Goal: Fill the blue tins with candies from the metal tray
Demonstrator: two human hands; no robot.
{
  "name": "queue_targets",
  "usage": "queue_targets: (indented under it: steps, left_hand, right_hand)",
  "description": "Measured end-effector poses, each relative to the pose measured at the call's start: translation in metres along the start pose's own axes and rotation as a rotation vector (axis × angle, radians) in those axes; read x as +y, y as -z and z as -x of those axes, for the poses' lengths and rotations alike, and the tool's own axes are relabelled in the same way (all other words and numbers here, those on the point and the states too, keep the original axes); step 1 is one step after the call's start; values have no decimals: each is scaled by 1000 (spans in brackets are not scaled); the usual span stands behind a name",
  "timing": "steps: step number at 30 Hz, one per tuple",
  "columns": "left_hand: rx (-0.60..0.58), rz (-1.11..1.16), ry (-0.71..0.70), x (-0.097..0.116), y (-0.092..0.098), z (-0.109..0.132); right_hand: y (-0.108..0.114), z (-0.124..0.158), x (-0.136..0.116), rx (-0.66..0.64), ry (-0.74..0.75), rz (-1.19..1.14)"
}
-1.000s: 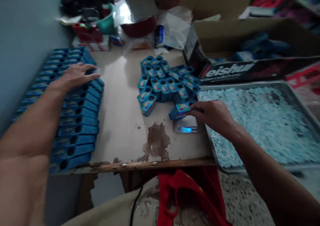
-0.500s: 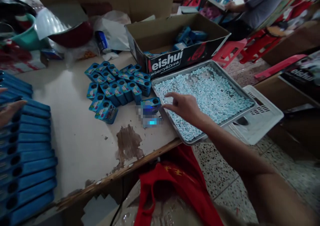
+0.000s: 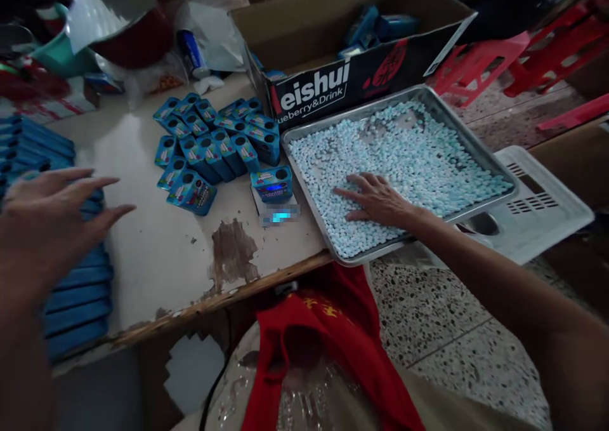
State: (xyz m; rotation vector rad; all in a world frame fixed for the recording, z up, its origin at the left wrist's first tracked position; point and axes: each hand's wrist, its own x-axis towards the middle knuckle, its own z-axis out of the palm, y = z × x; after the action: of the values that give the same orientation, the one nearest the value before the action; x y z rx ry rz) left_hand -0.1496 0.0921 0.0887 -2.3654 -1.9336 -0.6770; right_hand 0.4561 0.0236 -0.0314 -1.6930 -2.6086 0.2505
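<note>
My right hand lies flat, fingers spread, on the pale blue candies that fill a metal tray. My left hand hovers open with spread fingers above rows of flat blue boxes at the table's left edge. One small blue box stands alone on a small scale just left of the tray. A cluster of the same small blue boxes sits behind it on the table.
A cardboard carton with more blue packs stands behind the tray. A white plastic lid lies under the tray's right side. Bowls, bags and a can crowd the table's far end. A red cloth rests on my lap. Red stools stand at far right.
My right hand let go of the small box by the scale and moved right onto the candies in the tray. My left hand lifted off the stacked boxes; the view swung right.
</note>
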Motion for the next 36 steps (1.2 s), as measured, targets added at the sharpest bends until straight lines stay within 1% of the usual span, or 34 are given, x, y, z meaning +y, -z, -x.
queue_targets:
  steps: [2, 4, 5, 6, 8, 10, 11, 13, 14, 15, 16, 17, 19, 20, 21, 24, 25, 26, 28, 31, 33, 34, 36]
  left_hand:
    - [1, -1, -132, 19, -20, 6]
    - [-12, 2, -238, 37, -35, 16]
    - [-24, 5, -270, 45, -41, 22]
    - [-37, 14, -297, 52, -46, 28]
    - [-68, 36, -333, 64, -52, 42]
    - [-120, 31, -324, 73, -56, 53]
    - [-156, 17, -304, 77, -57, 56]
    - [-231, 0, -255, 84, -64, 59]
    - [-249, 12, -237, 88, -69, 58]
    - [-249, 42, -226, 92, -76, 57]
    - [-237, 80, -221, 97, -83, 55]
    - [-213, 122, -219, 102, -90, 53]
    - [-128, 184, -217, 112, -101, 50]
    - [-67, 196, -215, 117, -104, 49]
    - [2, 193, -214, 120, -105, 48]
    - [207, 147, -243, 128, -105, 47]
    - [248, 150, -257, 131, -106, 46]
    - [263, 175, -258, 134, -110, 43]
    - [229, 290, -222, 144, -125, 36]
    - [78, 529, -128, 167, -157, 19]
    - [-20, 629, -81, 185, -173, 7]
    - [-48, 649, -73, 194, -176, 1]
    - [-47, 645, -107, 212, -174, -9]
  right_hand:
    - [8, -19, -10, -36, 30, 20]
    - [15, -33, -18, -41, 9, -10]
    - [17, -38, -20, -14, -34, -67]
    - [19, -42, -21, 33, -114, -158]
    - [21, -45, -20, 164, -356, -469]
    - [22, -45, -14, 291, -626, -932]
    - [24, -43, -12, 328, -728, -1186]
    - [26, -39, -10, 349, -827, -1619]
    - [27, -36, -11, 348, -851, -1745]
    - [28, -34, -14, 342, -860, -1804]
    - [28, -32, -18, 329, -857, -1801]
    - [28, -30, -23, 320, -845, -1750]
    - [29, -28, -32, 318, -800, -1609]
    - [30, -28, -35, 325, -782, -1574]
    - [32, -29, -36, 328, -776, -1586]
    - [42, -35, -33, 297, -818, -1802]
    - [46, -38, -32, 284, -823, -1869]
    - [49, -42, -32, 282, -810, -1918]
    - [51, -52, -35, 325, -745, -1989]
    - [47, -70, -46, 431, -619, -2101]
    - [42, -82, -51, 509, -533, -2145]
    - [41, -87, -53, 546, -482, -2157]
    - [42, -95, -54, 625, -369, -2172]
